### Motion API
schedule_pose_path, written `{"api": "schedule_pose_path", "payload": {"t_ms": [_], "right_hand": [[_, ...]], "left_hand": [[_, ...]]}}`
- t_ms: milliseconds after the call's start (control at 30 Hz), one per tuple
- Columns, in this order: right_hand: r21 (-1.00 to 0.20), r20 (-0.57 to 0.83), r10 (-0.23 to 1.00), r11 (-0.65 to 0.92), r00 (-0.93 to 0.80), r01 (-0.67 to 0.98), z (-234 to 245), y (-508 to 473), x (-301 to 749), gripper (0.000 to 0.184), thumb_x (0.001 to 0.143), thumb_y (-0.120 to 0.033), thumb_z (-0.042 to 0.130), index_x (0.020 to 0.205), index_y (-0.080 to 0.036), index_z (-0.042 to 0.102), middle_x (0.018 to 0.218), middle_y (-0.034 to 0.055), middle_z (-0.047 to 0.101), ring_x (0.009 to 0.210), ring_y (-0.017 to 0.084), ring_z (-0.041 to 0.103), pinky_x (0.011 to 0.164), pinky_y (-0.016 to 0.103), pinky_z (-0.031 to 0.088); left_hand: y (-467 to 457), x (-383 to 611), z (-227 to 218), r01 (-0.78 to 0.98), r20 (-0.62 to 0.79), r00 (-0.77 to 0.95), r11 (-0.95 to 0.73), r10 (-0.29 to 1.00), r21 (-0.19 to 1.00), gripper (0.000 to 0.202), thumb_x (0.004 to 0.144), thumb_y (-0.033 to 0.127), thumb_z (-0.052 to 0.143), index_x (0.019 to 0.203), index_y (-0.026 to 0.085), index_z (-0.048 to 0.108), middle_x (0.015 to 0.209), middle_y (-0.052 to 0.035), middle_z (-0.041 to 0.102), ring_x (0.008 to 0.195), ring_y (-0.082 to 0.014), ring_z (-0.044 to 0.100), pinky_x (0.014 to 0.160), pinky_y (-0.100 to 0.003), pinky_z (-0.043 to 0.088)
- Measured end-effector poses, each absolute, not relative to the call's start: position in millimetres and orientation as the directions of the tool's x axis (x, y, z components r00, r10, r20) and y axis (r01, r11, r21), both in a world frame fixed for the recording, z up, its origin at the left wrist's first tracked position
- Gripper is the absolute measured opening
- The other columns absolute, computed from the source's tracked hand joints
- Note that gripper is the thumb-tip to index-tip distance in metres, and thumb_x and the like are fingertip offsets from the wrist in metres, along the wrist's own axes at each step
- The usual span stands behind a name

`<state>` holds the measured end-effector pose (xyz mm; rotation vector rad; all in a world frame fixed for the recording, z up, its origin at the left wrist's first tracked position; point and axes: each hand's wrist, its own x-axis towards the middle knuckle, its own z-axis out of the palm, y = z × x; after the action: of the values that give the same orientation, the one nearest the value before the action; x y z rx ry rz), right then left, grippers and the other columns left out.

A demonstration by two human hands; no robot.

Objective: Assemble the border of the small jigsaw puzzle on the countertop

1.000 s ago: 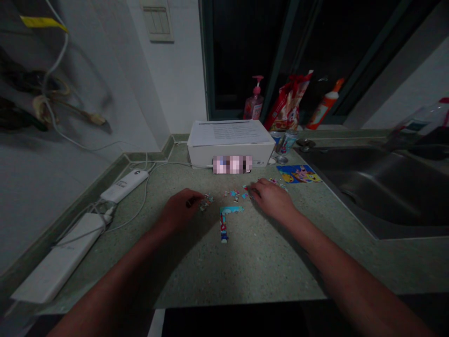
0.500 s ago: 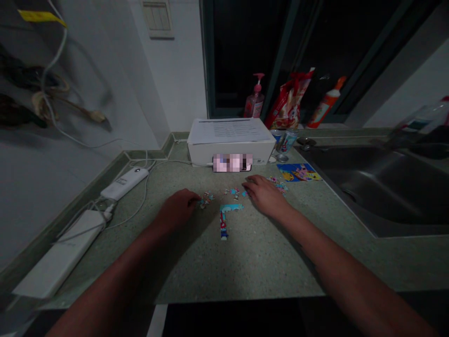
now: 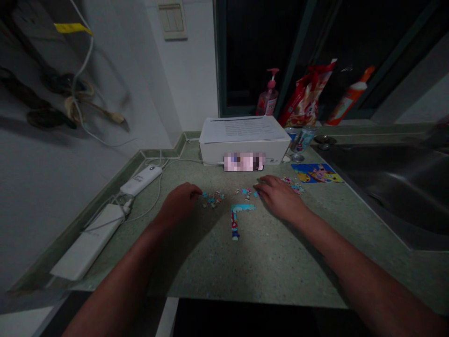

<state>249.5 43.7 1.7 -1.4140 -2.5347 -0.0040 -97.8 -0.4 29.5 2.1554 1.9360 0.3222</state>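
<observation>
My left hand [image 3: 181, 200] rests on the speckled green counter [image 3: 252, 262], fingers curled, its tips beside a small heap of loose jigsaw pieces [image 3: 212, 198]. My right hand [image 3: 278, 195] lies palm down with fingers bent, its tips touching more loose pieces [image 3: 246, 191] near the middle. Between the hands lies a joined L-shaped corner of the puzzle [image 3: 237, 218], blue along the top and red lower down. Whether either hand pinches a piece is hidden. Another scatter of pieces [image 3: 293, 185] sits right of my right hand.
A white box [image 3: 243, 139] with a printed sheet on top stands behind the pieces. A colourful picture card [image 3: 316, 172] lies by the steel sink [image 3: 393, 182]. Two white power banks [image 3: 141, 180] [image 3: 89, 240] with cables line the left wall. Bottles and a red bag [image 3: 306, 98] stand on the sill.
The camera view has shifted, so everything sits further right in the picture. My left fingers have drawn slightly back from the small heap of pieces. My right hand stays by the middle pieces.
</observation>
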Motion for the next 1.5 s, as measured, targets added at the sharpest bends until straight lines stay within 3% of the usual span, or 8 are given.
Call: {"api": "schedule_pose_path", "payload": {"t_ms": [200,433,533,800,1033,1300,1500], "right_hand": [[-0.099,0.271,0.81,0.56,-0.519,0.822,-3.1,45.1,251.0,0.035,0.108,-0.021,0.051,0.127,-0.017,0.08,0.138,0.017,0.072,0.131,0.033,0.064,0.112,0.049,0.052],[-0.075,0.317,0.787,0.578,-0.53,0.813,-4.4,46.1,251.9,0.033,0.108,-0.021,0.054,0.124,-0.016,0.082,0.133,0.0179,0.074,0.127,0.035,0.068,0.11,0.051,0.055],[-0.07,0.327,0.785,0.575,-0.525,0.815,-5.1,46.2,251.6,0.032,0.108,-0.021,0.054,0.123,-0.016,0.082,0.134,0.0177,0.074,0.126,0.035,0.068,0.111,0.052,0.055],[-0.092,0.333,0.786,0.577,-0.521,0.812,-6.6,46.1,252.5,0.031,0.107,-0.021,0.055,0.123,-0.018,0.081,0.134,0.0175,0.074,0.128,0.034,0.066,0.111,0.051,0.053],[-0.077,0.317,0.785,0.581,-0.532,0.81,-5.8,45.4,252.5,0.03,0.105,-0.019,0.056,0.125,-0.017,0.08,0.135,0.0173,0.073,0.128,0.035,0.066,0.112,0.052,0.053],[-0.086,0.3,0.789,0.582,-0.536,0.808,-5.7,44.7,250.9,0.031,0.105,-0.018,0.058,0.127,-0.017,0.079,0.138,0.0169,0.072,0.131,0.035,0.064,0.115,0.051,0.051],[-0.08,0.291,0.79,0.582,-0.539,0.809,-2.7,43.3,250.4,0.032,0.105,-0.018,0.056,0.126,-0.016,0.08,0.138,0.0172,0.072,0.13,0.035,0.066,0.113,0.051,0.053]], "left_hand": [[0.9,-106.8,32.2,0.974,-0.132,0.136,-0.109,0.982,0.197,0.032,0.102,0.016,0.053,0.116,0.02,0.081,0.12,-0.0106,0.081,0.111,-0.0281,0.076,0.099,-0.039,0.056],[-0.9,-96.9,27.2,0.976,0.001,0.085,-0.083,0.996,0.2,0.028,0.101,0.014,0.057,0.116,0.017,0.081,0.116,-0.0132,0.08,0.111,-0.0294,0.074,0.097,-0.039,0.055],[-1.2,-90.6,25.6,0.969,0.036,0.126,-0.13,0.991,0.21,0.029,0.101,0.012,0.06,0.12,0.016,0.081,0.12,-0.0135,0.079,0.116,-0.0299,0.072,0.104,-0.041,0.054],[6.3,-87.8,18.2,0.985,0.098,0.129,-0.139,0.987,0.107,0.031,0.102,0.02,0.06,0.126,0.015,0.08,0.124,-0.0165,0.077,0.12,-0.0329,0.07,0.11,-0.045,0.054],[13.1,-101.4,12.4,0.995,0.025,0.094,-0.095,0.995,0.036,0.033,0.104,0.021,0.054,0.123,0.016,0.08,0.123,-0.0162,0.076,0.118,-0.0321,0.071,0.105,-0.043,0.055],[15.2,-104.6,6.8,0.99,0.067,0.048,-0.057,0.997,0.131,0.026,0.097,0.019,0.059,0.114,0.016,0.078,0.117,-0.0161,0.077,0.113,-0.0327,0.071,0.099,-0.041,0.053],[10.4,-100.0,15.9,0.952,0.05,-0.046,0.028,0.998,0.306,0.018,0.097,0.019,0.059,0.103,0.02,0.076,0.1,-0.0106,0.079,0.093,-0.027,0.073,0.083,-0.036,0.052]]}}
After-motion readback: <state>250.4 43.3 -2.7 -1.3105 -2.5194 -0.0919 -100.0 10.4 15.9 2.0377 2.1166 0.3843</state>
